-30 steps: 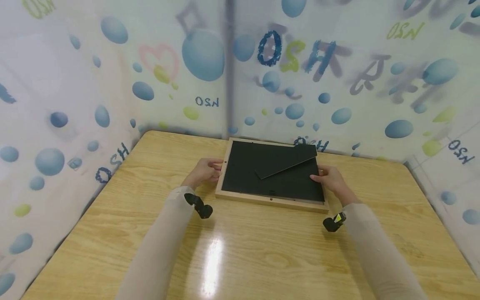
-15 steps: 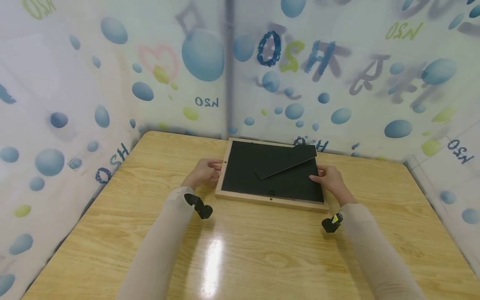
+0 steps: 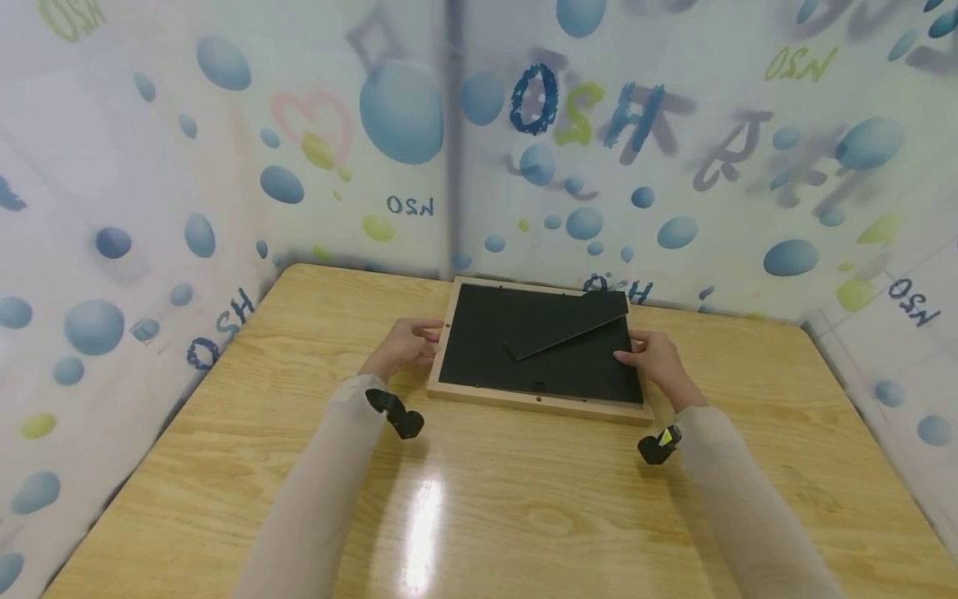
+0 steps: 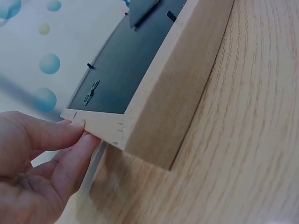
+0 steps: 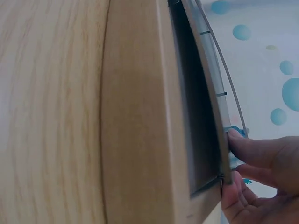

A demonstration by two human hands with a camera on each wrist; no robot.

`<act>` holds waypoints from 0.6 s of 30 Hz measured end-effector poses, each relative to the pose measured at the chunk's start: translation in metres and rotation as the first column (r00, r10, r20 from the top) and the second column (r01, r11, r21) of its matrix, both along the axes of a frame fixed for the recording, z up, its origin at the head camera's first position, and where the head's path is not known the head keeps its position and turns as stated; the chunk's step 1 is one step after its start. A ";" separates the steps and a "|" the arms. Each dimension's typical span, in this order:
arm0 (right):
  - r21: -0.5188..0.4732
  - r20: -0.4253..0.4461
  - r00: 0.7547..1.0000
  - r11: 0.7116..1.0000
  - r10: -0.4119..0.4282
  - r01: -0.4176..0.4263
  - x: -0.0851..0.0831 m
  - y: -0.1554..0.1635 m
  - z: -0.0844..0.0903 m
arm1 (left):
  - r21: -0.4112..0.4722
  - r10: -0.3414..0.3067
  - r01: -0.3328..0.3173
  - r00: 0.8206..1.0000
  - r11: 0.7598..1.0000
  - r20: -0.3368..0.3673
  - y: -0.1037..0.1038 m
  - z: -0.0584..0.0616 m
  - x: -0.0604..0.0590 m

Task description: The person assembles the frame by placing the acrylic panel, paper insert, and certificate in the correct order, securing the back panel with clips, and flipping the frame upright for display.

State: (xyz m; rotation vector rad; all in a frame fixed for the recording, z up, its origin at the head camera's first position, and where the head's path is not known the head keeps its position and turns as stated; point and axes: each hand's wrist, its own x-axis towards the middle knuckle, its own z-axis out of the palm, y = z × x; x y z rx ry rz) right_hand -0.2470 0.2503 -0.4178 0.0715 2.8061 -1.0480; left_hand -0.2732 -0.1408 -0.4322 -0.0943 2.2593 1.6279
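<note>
A wooden picture frame (image 3: 535, 399) lies face down a little above the middle of the head view, on the far half of a pale wood-grain desk (image 3: 524, 507). Its black backing board (image 3: 486, 349) faces up, and a black fold-out stand (image 3: 569, 320) lies across the board's upper right part, slanting from lower left to upper right.

The left hand (image 3: 404, 345) sits at the frame's left edge, left of centre in the frame. In the left wrist view its grip is a pinch: the fingertips (image 4: 86, 140) curl against the frame's light wooden side near a corner, thumb on top.

The right hand (image 3: 657, 358) is at the frame's right edge. In the right wrist view its fingers (image 5: 252, 149) press on the backing board's edge, which stands slightly lifted from the wooden rim, with a dark gap showing between them; the grip is closed on that edge, thumb reaching onto the board in the head view.

Both arms wear pale sleeves (image 3: 314, 499), each with a small black device (image 3: 397, 413) at the wrist. Walls (image 3: 150, 166) printed with blue bubbles and letters fill the upper half of the frame.
</note>
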 end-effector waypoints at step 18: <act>0.090 0.008 1.000 0.996 -0.025 0.024 -0.005 -0.003 0.000 | -0.012 0.011 -0.011 1.000 1.000 0.001 0.001 -0.001 0.000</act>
